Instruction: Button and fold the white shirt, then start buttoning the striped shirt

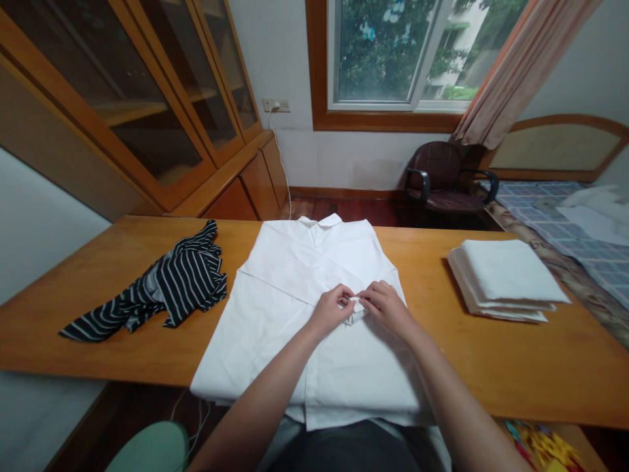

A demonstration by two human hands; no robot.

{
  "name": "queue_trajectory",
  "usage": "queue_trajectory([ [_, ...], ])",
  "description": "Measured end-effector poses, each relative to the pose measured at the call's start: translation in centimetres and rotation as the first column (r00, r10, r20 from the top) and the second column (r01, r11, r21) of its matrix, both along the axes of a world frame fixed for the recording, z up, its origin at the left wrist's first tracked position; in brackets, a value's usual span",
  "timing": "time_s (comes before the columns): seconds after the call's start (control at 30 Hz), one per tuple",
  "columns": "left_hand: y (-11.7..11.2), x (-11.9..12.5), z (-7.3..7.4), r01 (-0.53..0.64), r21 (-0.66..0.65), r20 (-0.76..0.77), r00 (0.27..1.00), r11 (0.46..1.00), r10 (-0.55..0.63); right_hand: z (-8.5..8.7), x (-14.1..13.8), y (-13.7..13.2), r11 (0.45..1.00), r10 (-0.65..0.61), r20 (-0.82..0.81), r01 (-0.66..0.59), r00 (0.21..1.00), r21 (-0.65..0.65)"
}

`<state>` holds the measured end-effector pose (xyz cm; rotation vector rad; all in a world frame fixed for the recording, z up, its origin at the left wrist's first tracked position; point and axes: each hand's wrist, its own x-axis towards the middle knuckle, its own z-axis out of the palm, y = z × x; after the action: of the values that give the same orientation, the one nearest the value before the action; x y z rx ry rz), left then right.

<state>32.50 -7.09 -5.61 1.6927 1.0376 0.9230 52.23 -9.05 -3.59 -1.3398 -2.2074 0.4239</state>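
Observation:
A white collared shirt (pixel 295 314) lies front up across the table, its collar at the far side and its hem hanging over the near edge. One sleeve appears to be laid across the front. Over the shirt's right half, my left hand (pixel 334 308) and my right hand (pixel 387 307) meet, fingertips pinched on a small bunched bit of white cloth. It looks like the shirt cuff (pixel 357 307), partly hidden by the fingers.
Black-and-white striped clothing (pixel 181 282) lies crumpled on the wooden table (pixel 413 255) at left. To the right sits a stack of folded white cloth (pixel 511 272). Beyond are an armchair (pixel 437 174) and a bed (pixel 550 210). A green stool (pixel 150 449) stands at the lower left.

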Motion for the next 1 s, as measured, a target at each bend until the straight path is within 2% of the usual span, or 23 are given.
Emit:
queue_trajectory([
  [0.17, -0.05, -0.13, 0.02, -0.006, -0.024, 0.013, 1.000, 1.000, 0.007, 0.55, -0.26, -0.23, 0.994, 0.001, -0.164, -0.018, 0.986, -0.103],
  [0.37, 0.03, -0.15, -0.10, -0.002, -0.039, 0.040, 0.999, 0.999, 0.004, 0.74, -0.33, 0.09, 0.983, -0.036, -0.266, -0.015, 0.963, -0.185],
  [0.67, 0.27, 0.08, -0.47, 0.028, -0.054, 0.097, 0.995, 0.998, -0.023, 0.50, -0.22, 0.33, 0.968, -0.094, -0.313, 0.014, 0.945, -0.250],
  [0.83, 0.24, 0.05, -0.34, 0.035, -0.099, 0.089, 0.996, 0.995, -0.026, 0.30, -0.30, 0.28, 0.960, -0.148, -0.335, 0.054, 0.930, -0.276],
  [1.0, 0.26, -0.16, -0.27, 0.040, -0.078, 0.050, 0.998, 0.996, -0.036, 0.32, -0.14, 0.26, 0.955, -0.138, -0.329, 0.037, 0.934, -0.295],
])
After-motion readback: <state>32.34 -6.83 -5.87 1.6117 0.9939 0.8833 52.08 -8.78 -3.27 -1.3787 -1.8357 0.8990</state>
